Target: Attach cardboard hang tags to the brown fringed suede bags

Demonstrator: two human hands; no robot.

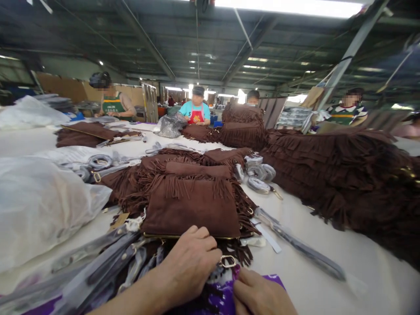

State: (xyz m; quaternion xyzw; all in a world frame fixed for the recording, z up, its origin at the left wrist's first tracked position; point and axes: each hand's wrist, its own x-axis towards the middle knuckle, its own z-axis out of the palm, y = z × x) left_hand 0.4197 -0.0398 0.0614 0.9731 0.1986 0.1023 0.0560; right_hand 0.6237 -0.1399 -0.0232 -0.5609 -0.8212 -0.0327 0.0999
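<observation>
A brown fringed bag [193,210] lies flat in front of me, its gold zipper edge towards me. My left hand [193,258] is at that edge with its fingers curled; what they hold, if anything, is hidden. Just beside its fingertips is a gold metal clasp [228,261]. Lower right, my right hand [260,294] is closed, with finger and thumb pinching a shiny purple sheet with white marks [223,297]. Plastic-wrapped straps [105,262] lie in a bundle left of my left forearm.
More brown fringed bags [328,170] are piled along the right. Coiled wrapped straps [259,177] and one long wrapped strap [305,247] lie on the white table [370,271]. A translucent plastic bag [46,205] bulges at left. Several people work across the table.
</observation>
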